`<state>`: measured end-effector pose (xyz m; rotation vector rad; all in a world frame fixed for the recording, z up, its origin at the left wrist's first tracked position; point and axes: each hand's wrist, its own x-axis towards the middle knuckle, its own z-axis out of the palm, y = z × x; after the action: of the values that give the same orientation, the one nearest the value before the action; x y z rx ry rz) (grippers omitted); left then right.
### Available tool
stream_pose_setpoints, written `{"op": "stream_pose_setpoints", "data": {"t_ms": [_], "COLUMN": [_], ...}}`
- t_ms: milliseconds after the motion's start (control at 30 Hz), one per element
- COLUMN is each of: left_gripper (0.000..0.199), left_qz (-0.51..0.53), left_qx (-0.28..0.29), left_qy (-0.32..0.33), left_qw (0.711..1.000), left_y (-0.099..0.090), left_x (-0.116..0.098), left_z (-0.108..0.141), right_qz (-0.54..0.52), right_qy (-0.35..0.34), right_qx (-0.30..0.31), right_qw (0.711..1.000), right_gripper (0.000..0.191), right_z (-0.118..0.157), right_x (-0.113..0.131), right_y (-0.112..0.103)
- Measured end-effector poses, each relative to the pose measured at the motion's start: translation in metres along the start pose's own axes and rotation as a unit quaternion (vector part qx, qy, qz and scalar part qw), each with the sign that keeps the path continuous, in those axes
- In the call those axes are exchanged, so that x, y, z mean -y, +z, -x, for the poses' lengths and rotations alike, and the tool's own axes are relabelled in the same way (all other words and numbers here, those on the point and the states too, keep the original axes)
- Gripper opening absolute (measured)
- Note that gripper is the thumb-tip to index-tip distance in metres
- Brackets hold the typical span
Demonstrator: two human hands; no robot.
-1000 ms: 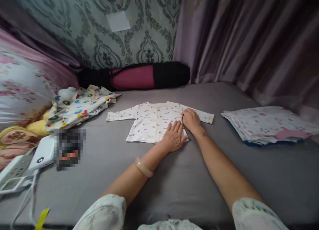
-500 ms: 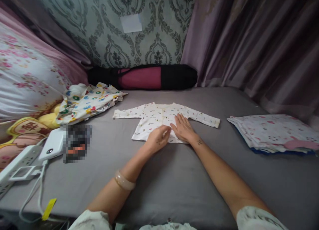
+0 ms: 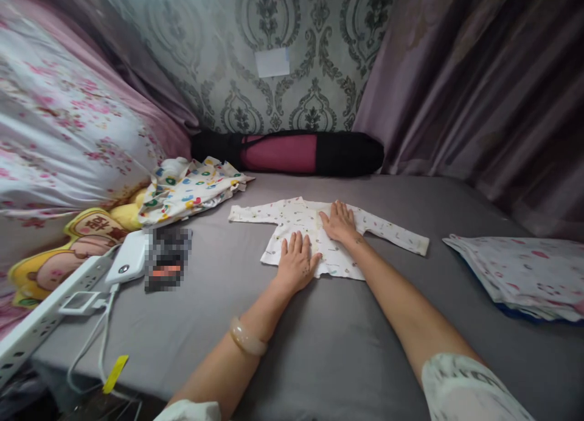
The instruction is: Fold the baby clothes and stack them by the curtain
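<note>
A small white long-sleeved baby shirt (image 3: 285, 217) with a tiny print lies spread on the grey bed sheet (image 3: 219, 323), its sleeves stretched out to both sides. My left hand (image 3: 296, 264) rests flat on the lower front of the shirt, left of its middle, fingers apart. Higher up, on the right chest below the collar, my right hand (image 3: 340, 222) lies flat with its fingers stretched out. Neither hand grips the cloth. Parts of the shirt front are hidden under both palms.
Folded printed cloths (image 3: 524, 269) lie at the right. On the left are a colourful printed cloth (image 3: 191, 193), a plush toy (image 3: 55, 269), a white power bank (image 3: 130, 257), a power strip (image 3: 59, 311) with cables, and a blurred-out object. A black and maroon long bag (image 3: 283, 153) lies along the wall.
My left hand has gone from curled fingers at the shirt's lower middle to lying flat on its left front. My right hand has slid up toward the collar. The camera view has shifted left.
</note>
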<state>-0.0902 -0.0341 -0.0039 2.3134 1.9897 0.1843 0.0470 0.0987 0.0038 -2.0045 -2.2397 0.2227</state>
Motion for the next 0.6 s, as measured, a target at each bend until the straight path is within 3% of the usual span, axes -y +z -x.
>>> {"op": "stream_pose_setpoints", "data": {"t_ms": [233,400,467,600], "left_gripper": [0.07,0.06,0.051,0.04], "left_qz": [-0.016,0.021,0.051,0.055], "left_qx": [-0.009,-0.059,-0.087,-0.114], "left_qy": [0.014,0.012,-0.002,-0.035], "left_qw": [1.0,0.998,0.995,0.991], "left_y": [0.006,-0.005,-0.011,-0.015], "left_x": [0.001,-0.001,0.0,0.006], "left_z": [0.001,0.001,-0.001,-0.003], "right_qz": [0.021,0.009,0.003,-0.002], "right_qy": [0.025,0.05,0.007,-0.174], "right_qx": [-0.015,0.002,-0.014,0.013], "right_qw": [0.999,0.999,1.0,0.985], "right_gripper": [0.074,0.072,0.067,0.061], "right_z": [-0.016,-0.022,-0.022,-0.022], "right_x": [-0.009,0.004,0.018,0.051], "right_y": [0.011,0.002,0.001,0.005]}}
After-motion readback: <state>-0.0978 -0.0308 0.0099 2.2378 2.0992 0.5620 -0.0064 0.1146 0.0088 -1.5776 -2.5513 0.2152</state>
